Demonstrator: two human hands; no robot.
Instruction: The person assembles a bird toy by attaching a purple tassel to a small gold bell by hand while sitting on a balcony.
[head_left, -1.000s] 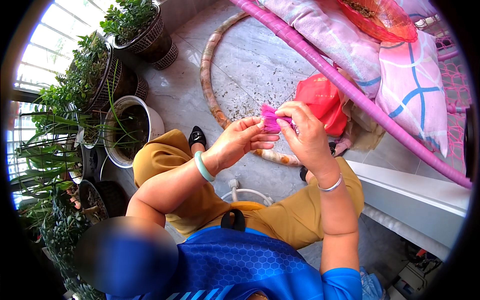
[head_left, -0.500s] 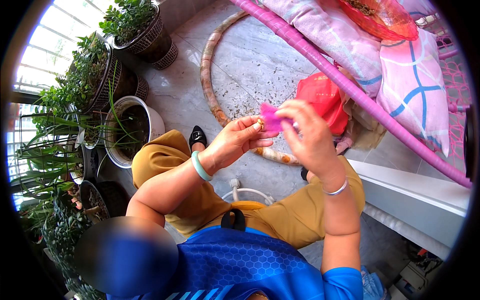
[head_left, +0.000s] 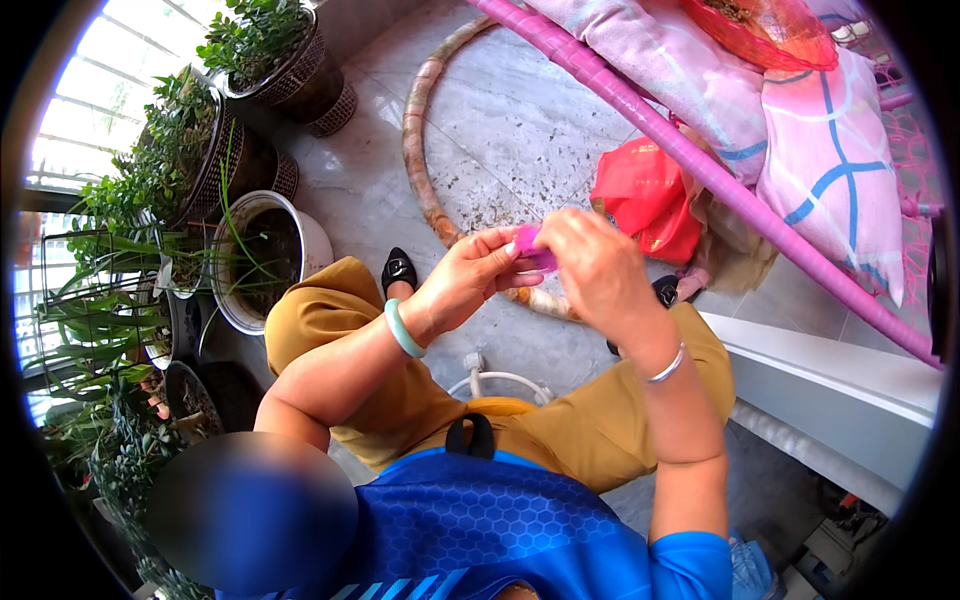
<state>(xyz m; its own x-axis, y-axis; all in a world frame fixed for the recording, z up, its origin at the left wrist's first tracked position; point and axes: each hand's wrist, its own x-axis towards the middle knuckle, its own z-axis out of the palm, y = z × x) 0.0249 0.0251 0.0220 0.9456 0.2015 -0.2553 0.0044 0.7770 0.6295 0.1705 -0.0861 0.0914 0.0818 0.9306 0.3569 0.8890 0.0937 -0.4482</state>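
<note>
My left hand [head_left: 468, 285] and right hand [head_left: 590, 270] meet above my knees, both pinching a small pink object [head_left: 533, 250], possibly a folded wrapper; my fingers hide most of it. Just beyond, a red plastic bag [head_left: 640, 195] lies on the floor beside the pink hoop [head_left: 690, 160].

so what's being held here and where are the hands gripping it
A small pink object, pinched between both hands: left hand fingertips on its left end, right hand covering its right part. What it is cannot be told.
</note>
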